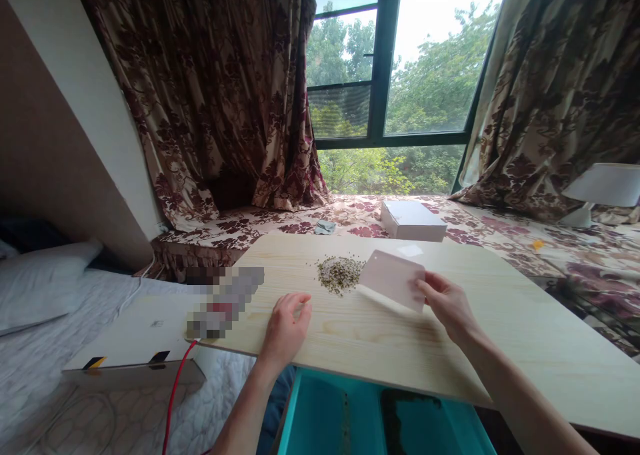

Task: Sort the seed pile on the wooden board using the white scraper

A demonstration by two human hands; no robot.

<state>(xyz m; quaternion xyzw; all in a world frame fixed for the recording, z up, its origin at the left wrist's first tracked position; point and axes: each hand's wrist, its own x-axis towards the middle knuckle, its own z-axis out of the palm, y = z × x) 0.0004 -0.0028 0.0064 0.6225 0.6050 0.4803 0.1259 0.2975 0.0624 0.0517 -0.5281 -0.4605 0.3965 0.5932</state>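
A small heap of greenish seeds or grains [339, 272] lies on a pale wooden board [525, 335]. My right hand [447, 303] is shut on a white plastic scraper card [393, 278], whose left edge sits right beside the heap. My left hand [287, 325] rests on the board below and left of the heap, fingers curled loosely, holding nothing.
A white box [412, 220] and a small grey object [325, 226] lie on the floral-covered window ledge behind the board. A teal bin [330, 415] is under the board's near edge. A flat cardboard box [137, 338] lies on the bed at left; a white lamp [603, 188] stands far right.
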